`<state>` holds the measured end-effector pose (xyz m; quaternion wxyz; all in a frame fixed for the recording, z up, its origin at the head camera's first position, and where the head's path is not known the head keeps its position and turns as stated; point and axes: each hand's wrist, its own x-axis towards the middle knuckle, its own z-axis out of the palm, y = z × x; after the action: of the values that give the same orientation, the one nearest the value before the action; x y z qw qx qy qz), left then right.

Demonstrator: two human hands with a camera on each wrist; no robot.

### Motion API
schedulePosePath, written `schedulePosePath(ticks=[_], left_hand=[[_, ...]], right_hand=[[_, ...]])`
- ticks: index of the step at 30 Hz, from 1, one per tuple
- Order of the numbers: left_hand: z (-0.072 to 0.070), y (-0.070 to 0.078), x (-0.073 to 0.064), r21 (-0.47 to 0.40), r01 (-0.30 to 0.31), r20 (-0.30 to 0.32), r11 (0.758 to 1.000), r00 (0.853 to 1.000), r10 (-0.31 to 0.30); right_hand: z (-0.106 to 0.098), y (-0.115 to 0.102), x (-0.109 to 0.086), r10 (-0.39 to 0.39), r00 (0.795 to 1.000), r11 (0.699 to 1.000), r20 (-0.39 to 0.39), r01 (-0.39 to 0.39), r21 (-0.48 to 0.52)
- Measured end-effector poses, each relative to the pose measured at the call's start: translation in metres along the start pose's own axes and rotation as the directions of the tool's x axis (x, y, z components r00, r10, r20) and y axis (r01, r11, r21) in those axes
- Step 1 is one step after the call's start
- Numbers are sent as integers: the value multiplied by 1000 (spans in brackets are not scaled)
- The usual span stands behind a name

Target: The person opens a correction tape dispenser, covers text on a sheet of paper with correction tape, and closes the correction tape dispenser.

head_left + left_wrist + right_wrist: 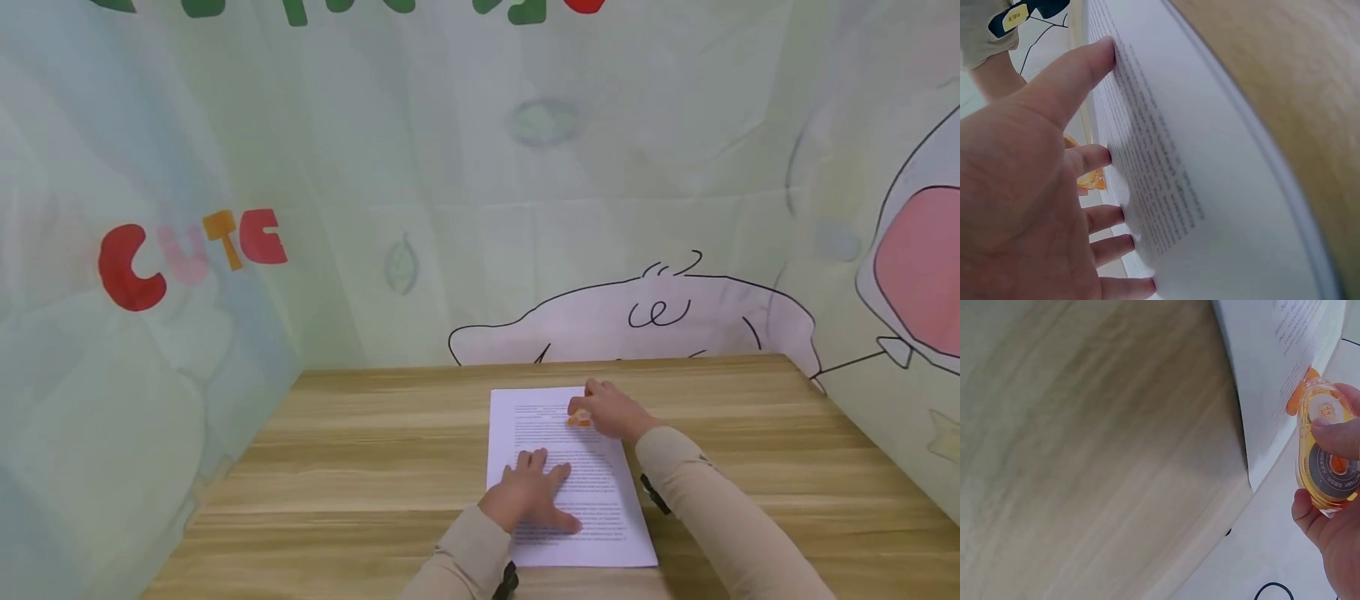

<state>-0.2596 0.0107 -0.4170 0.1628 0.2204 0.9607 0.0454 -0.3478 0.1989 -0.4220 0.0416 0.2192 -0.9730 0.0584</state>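
A stack of printed paper (577,542) lies on the wooden table, its top sheet covered in lines of small text. My left hand (534,492) rests on the lower left of the sheet with fingers spread; in the left wrist view the fingertips (1110,156) touch the page. Near the top right of the sheet, my right hand (613,410) grips a clear orange correction tape (1329,450) between thumb and fingers. Its orange tip (1302,392) points at the text, close over the page. The palm side hides part of its body in the right wrist view.
The wooden table (375,467) extends to both sides of the paper. Printed curtains (405,167) with cartoon drawings and coloured letters hang behind and beside it. Dark bands (655,494) sit at both wrists over beige sleeves (720,508).
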Motion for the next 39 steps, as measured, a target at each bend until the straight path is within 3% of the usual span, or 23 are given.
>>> schedulePosePath(ticks=[29, 39], left_hand=[[2, -3, 2, -6, -9, -2, 1000, 1000, 9], [2, -4, 3, -3, -3, 6, 1000, 1000, 3]], right_hand=[[-2, 21, -15, 28, 999, 1000, -28, -28, -9], [-2, 32, -20, 45, 999, 998, -22, -45, 34]])
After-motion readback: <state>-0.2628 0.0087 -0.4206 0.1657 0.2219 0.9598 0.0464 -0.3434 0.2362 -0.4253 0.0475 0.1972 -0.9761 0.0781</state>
